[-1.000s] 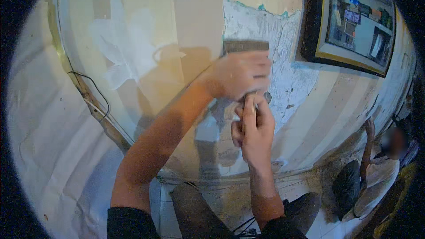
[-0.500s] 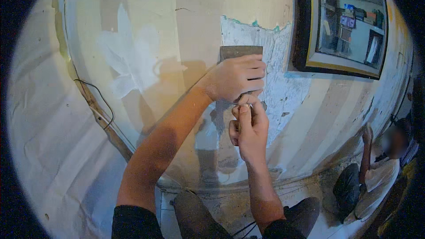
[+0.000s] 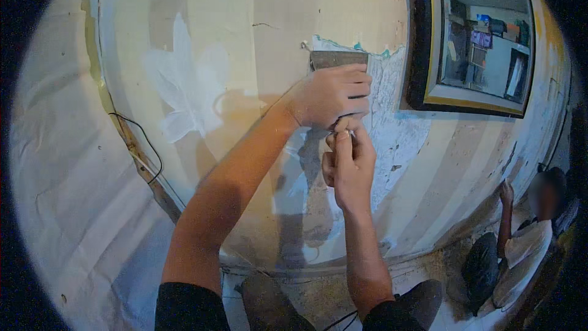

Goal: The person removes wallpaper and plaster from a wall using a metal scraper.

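Our left hand (image 3: 334, 95) presses the flat, grey-brown metal scraper (image 3: 339, 59) on the white wall patch (image 3: 391, 92); we can't tell if it pinches. Our right hand (image 3: 354, 165) squeezes its low end, likely safest: it looks stiff.

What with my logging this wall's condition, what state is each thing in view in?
Left hand: fingers laid over the scraper's blade.
Right hand: closed at the scraper's handle end.
Scraper: blade up against the wall, handle mostly hidden.
Striped wall surface: partly stripped.
Pale patch: exposed, ragged-edged on top.
Framed glass: hung, reflecting a room.
Dark cable: bowed, slack.
Pale sheet: wrinkled.
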Action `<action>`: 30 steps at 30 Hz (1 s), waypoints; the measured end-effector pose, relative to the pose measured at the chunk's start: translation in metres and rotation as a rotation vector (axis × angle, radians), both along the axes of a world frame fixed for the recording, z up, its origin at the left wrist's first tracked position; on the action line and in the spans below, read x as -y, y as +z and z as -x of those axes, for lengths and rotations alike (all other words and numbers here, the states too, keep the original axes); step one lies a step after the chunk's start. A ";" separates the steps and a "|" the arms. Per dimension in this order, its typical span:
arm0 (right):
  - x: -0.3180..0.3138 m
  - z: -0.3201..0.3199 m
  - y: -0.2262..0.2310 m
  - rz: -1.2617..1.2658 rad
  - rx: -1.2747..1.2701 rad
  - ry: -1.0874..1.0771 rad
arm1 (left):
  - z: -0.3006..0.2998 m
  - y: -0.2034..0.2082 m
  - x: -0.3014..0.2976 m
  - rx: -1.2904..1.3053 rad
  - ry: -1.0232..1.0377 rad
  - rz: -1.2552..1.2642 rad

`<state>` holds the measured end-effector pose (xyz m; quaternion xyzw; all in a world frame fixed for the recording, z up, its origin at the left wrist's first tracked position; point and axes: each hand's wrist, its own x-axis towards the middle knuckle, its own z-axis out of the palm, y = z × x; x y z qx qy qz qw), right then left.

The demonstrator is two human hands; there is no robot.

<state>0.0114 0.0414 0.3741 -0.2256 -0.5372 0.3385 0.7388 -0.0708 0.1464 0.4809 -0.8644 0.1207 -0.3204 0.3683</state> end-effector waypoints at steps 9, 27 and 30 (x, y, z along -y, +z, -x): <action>0.011 -0.002 -0.004 0.042 -0.034 0.060 | -0.002 -0.010 0.001 -0.021 -0.008 0.110; 0.017 -0.007 -0.003 0.027 -0.014 0.076 | -0.004 -0.010 0.001 -0.053 -0.018 0.162; 0.016 -0.017 -0.003 0.007 -0.002 0.105 | -0.005 -0.010 0.002 -0.029 -0.001 0.110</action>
